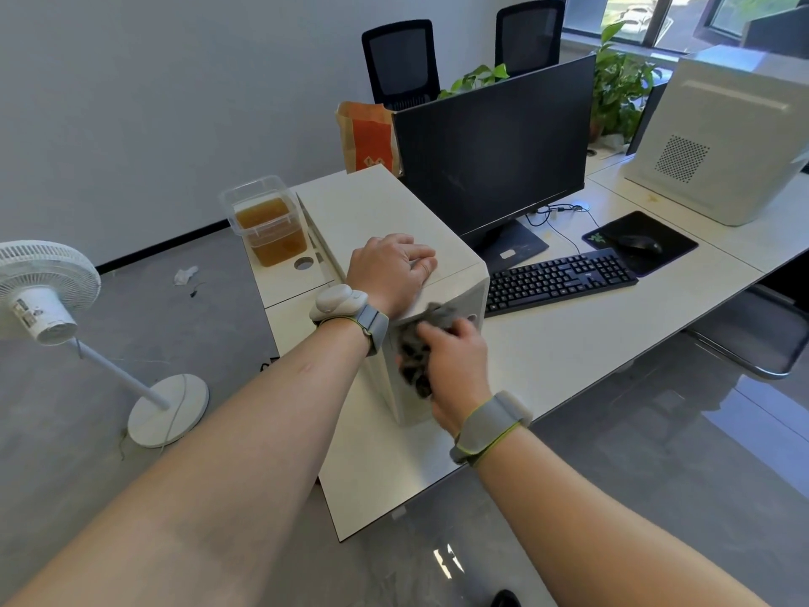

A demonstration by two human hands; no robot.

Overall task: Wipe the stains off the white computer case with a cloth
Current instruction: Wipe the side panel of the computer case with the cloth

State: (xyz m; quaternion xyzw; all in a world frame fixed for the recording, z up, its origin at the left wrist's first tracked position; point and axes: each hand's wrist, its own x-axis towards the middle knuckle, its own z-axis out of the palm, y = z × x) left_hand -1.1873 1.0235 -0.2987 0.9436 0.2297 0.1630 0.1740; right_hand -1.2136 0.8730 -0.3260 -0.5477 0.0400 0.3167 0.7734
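Observation:
A white computer case (385,203) stands upright on the left end of the white desk (569,343). My left hand (389,267) rests on the near part of its top, fingers bent over the front edge. My right hand (453,361) grips a crumpled grey cloth (413,350) and presses it against the case's front panel, just below the top edge. The cloth and hand cover most of that panel, so no stains show there.
A clear tub of amber liquid (269,225) sits left of the case. A black monitor (490,151), keyboard (560,280) and mouse on its pad (639,243) lie to the right. A second white case (726,138) stands at far right. A white fan (43,295) stands on the floor.

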